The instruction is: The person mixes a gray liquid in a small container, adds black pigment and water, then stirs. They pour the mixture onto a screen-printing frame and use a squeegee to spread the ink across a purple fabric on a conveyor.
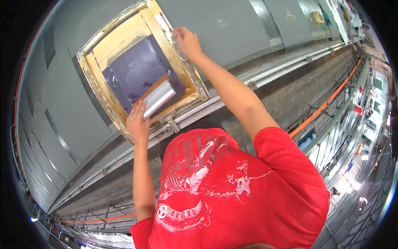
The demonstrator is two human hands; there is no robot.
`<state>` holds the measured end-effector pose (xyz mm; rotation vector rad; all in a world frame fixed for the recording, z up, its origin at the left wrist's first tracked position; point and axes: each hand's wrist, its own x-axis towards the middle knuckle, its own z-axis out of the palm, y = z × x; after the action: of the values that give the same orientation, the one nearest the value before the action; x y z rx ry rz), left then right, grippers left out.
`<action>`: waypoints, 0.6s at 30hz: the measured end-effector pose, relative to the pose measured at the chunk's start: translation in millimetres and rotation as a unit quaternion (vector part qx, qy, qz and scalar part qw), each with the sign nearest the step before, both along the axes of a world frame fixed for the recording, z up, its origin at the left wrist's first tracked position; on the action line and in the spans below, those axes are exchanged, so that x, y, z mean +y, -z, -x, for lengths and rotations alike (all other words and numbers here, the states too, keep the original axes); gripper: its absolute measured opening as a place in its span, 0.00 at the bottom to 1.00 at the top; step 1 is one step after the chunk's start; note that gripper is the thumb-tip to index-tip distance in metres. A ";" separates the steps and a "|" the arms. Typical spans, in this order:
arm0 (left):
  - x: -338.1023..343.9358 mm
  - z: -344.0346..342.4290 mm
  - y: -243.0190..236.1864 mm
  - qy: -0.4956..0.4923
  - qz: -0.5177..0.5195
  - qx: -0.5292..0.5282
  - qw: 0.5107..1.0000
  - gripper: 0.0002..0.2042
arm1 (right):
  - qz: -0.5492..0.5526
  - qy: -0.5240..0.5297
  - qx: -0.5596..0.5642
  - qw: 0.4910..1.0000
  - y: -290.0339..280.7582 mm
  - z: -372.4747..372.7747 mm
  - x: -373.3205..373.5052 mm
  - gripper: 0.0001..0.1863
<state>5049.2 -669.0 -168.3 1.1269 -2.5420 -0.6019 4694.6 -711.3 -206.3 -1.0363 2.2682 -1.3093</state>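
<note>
Wood, taped over in dull silver, makes up the printing screen frame (108,108) lying flat on the long grey table (232,25) in front of me. Inside it the dark purple mesh (139,68) is stretched tight, with a faint curved design showing through.

My left hand (138,120) is at the near edge of the frame, fingers closed around one end of the squeegee (157,97), a long bar with a pale blade and an orange-brown wooden back, lying slantwise on the mesh. My right hand (187,41) reaches across to the far corner of the frame and presses down on the taped rim; whether the fingers curl under the edge or only rest on top, I cannot tell.

I judge the frame to be stiff and fairly light for its size, but the mesh is the delicate part: taut and easy to dent or tear, so the taped wooden rim is the place to hold. The squeegee looks rigid along its back and softer at the blade, best taken by the wooden back, ideally with an even grip so it does not tip. Ink could make it slippery.

Metal rails (265,72) run along the table's near side.
</note>
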 end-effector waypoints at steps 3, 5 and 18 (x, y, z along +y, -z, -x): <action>15.0 -13.8 6.6 0.003 0.016 -0.041 0.999 0.32 | -0.006 0.010 0.019 1.000 13.4 -2.5 -4.0 0.15; 31.4 -21.9 7.1 0.017 0.009 -0.031 0.999 0.34 | -0.037 0.005 0.010 0.999 22.2 -3.0 -4.5 0.14; -96.5 9.4 10.4 -0.043 -0.021 -0.037 0.998 0.32 | -0.091 -0.178 0.279 0.939 -56.6 -14.7 -3.7 0.22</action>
<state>5039.8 -765.5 -178.8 1.2898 -2.5376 -0.6045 4709.3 -715.0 -149.7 -1.8215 2.3478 -0.6981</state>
